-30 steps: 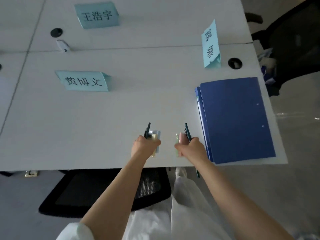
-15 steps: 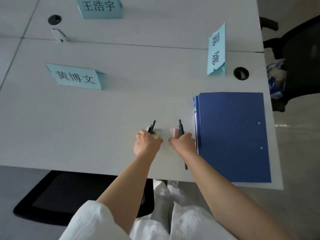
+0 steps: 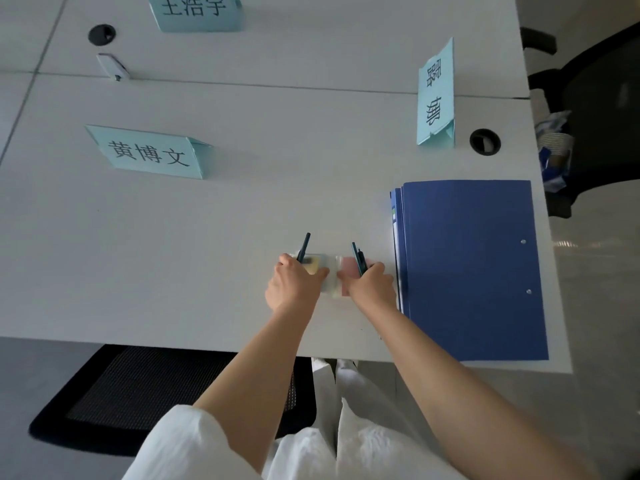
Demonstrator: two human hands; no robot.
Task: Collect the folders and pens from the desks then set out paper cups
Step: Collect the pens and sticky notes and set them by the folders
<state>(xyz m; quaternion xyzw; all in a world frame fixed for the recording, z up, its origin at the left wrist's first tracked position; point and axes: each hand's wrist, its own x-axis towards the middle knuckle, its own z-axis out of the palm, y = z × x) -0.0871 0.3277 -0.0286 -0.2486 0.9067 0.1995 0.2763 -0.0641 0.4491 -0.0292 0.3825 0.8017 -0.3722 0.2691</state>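
Your left hand (image 3: 294, 285) grips one dark pen (image 3: 303, 248), your right hand (image 3: 372, 287) grips another pen (image 3: 358, 258) — both over the table (image 3: 207, 237), just beside the blue folders (image 3: 471, 268).

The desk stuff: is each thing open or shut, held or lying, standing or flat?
Folders: shut, stacked flat on the desk.
Left pen: held upright in the left hand.
Right pen: held in the right hand.
Sticky notes: flat, under both hands.
Name cards: standing.
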